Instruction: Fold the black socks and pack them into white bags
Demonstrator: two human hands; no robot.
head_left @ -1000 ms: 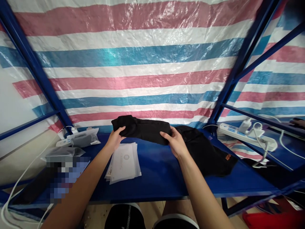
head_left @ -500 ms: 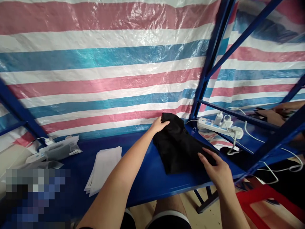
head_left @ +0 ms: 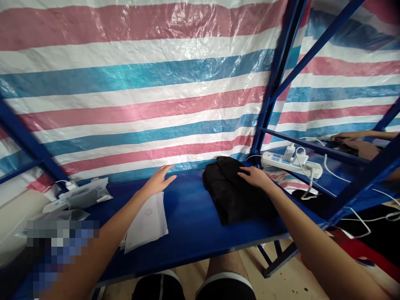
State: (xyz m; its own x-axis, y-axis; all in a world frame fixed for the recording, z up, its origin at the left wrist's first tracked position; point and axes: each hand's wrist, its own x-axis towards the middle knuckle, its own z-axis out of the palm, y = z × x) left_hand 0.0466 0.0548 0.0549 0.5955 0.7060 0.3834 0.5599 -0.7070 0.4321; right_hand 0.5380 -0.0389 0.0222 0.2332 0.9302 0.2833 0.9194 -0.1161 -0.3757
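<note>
A folded black cloth garment (head_left: 231, 196) lies on the right part of the blue tabletop (head_left: 187, 216). My right hand (head_left: 254, 177) rests at its upper right side, fingers stretched out over the fabric. My left hand (head_left: 159, 180) is apart from the garment, fingers spread with nothing in them, just above a stack of frosted white plastic bags (head_left: 148, 223). My left forearm hides part of that stack.
A white power strip (head_left: 290, 164) with plugs and cables sits to the right, by the blue metal frame (head_left: 271, 100). Clear plastic bags (head_left: 87, 193) lie at the left near another strip. Another person's hand (head_left: 346, 136) shows at far right. A striped sheet (head_left: 140, 104) hangs behind.
My left hand has let go of the garment and moved left over the bags. The garment's raised top now lies flatter. My right hand has shifted up and left along it.
</note>
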